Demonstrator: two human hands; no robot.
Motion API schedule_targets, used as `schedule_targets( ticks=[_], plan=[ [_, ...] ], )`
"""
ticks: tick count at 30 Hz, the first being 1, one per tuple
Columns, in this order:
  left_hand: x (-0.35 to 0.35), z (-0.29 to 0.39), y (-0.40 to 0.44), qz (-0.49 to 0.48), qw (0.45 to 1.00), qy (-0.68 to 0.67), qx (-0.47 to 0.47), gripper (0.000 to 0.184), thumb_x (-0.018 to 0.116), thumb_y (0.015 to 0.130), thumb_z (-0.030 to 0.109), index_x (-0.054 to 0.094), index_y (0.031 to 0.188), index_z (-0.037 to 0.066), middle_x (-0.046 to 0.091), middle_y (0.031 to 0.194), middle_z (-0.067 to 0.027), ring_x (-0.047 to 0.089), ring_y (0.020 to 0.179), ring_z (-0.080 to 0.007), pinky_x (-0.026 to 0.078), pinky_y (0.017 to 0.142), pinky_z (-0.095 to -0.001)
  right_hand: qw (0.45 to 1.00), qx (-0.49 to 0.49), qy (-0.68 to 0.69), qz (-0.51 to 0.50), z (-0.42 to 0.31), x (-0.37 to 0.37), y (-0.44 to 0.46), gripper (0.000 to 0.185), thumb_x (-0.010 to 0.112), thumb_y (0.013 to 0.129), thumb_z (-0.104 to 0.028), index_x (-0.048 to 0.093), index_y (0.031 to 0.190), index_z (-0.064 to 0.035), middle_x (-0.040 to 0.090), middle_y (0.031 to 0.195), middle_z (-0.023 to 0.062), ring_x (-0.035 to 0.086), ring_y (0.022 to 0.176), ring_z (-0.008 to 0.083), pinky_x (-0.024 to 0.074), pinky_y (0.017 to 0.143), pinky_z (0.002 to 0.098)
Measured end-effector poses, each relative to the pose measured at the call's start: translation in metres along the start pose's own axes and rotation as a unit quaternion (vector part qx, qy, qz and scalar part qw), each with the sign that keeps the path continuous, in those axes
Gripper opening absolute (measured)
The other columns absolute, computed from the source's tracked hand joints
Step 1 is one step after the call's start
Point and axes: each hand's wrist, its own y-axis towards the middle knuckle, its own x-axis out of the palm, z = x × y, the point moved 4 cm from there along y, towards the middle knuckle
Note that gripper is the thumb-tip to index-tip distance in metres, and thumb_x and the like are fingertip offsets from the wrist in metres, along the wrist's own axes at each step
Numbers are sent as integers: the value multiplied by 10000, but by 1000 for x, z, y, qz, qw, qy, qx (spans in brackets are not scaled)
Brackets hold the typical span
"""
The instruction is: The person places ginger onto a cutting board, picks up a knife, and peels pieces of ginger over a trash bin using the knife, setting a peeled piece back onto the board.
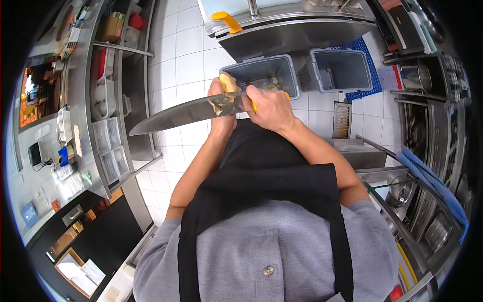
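My right hand (271, 106) is closed around the yellow handle of a large chef's knife (176, 117). Its wide blade points left, and scraps of peel cling to the flat near the handle. In my closed left hand (216, 90), behind the blade, is a knobbly pale yellow piece that looks like ginger (228, 83), with brownish skin on parts of it. The blade hides some of the left fingers and the lower part of the piece. Below both hands stands a grey bin (292, 75) with peelings (271, 83) at its bottom.
A second grey bin (370, 75) stands to the right on a blue mat (359, 46). Ahead is a steel sink counter (302, 38) with a yellow handle (227, 21) sticking over its edge. Steel shelving (136, 100) lines the left; a rack with a blue cloth (432, 186) is on the right.
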Motion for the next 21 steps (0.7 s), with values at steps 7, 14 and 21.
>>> schedule_targets(
  ticks=[7, 14, 21],
  plan=[
    [-2, -2, -1, 15, 1000, -13, 13, 411, 407, 1068, 420, 574, 1101, 45, 625, 941, -58, 606, 787, -143, 504, 722, -293, 1000, -9, -8, 13, 6, 3, 0, 190, 658, 871, -99, 504, 769, -54, 620, 651, 124, 635, 576, 342, 493, 503, 436],
    [0, 4, -8, -3, 999, 19, -43, 391, 360, 1081, 393, 573, 1080, 65, 622, 944, -45, 536, 677, -87, 358, 480, -224, 1000, 1, -15, 24, 15, 3, 1, 173, 654, 872, -94, 510, 781, -60, 630, 668, 121, 649, 595, 334, 498, 515, 432],
    [14, 17, -15, 36, 997, 36, -53, 265, 342, 1079, 229, 549, 1002, 82, 549, 805, 4, 436, 602, -41, 296, 441, -208, 999, 16, -26, 21, 22, 4, 0, 155, 650, 878, -104, 511, 819, -66, 639, 678, 130, 655, 604, 341, 496, 509, 439]
  ],
)
